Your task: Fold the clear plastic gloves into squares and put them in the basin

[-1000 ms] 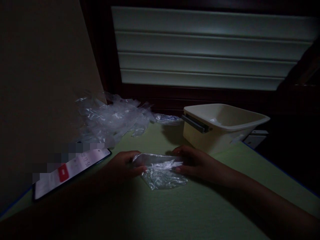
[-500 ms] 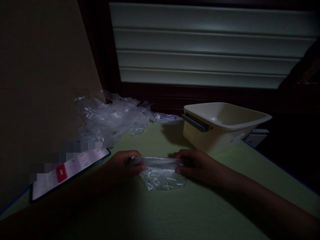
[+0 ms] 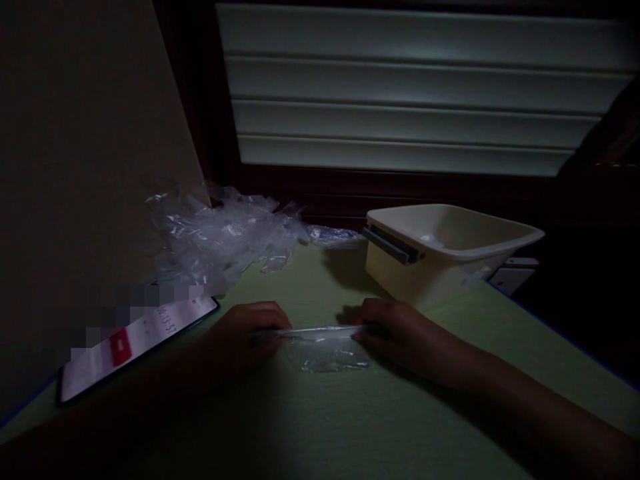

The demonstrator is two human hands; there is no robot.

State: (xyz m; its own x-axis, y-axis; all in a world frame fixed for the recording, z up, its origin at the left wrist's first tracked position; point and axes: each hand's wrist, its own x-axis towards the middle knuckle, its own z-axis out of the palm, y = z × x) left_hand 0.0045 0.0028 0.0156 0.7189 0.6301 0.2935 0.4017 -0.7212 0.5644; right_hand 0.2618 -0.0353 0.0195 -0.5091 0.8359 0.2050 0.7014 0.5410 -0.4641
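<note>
A small clear plastic bag (image 3: pixel 327 352) is stretched between my two hands, low over the green tabletop. My left hand (image 3: pixel 257 330) pinches the left end of its upper edge. At the opposite end, my right hand (image 3: pixel 385 328) grips the same edge between thumb and fingers. The upper edge runs nearly straight and looks narrow, while the lower part is wrinkled and catches the light. Dim light makes it hard to tell what, if anything, is inside the bag.
A heap of clear plastic bags (image 3: pixel 225 233) lies at the back left. In front of it rests a phone (image 3: pixel 145 340) with its screen lit. A cream plastic bin (image 3: pixel 415 273) with a grey handle stands at the back right of the green table (image 3: pixel 340 427).
The bag's upper band has turned from facing me to a thin, nearly edge-on strip, and its lower part shows less height. Both hands keep their hold.
</note>
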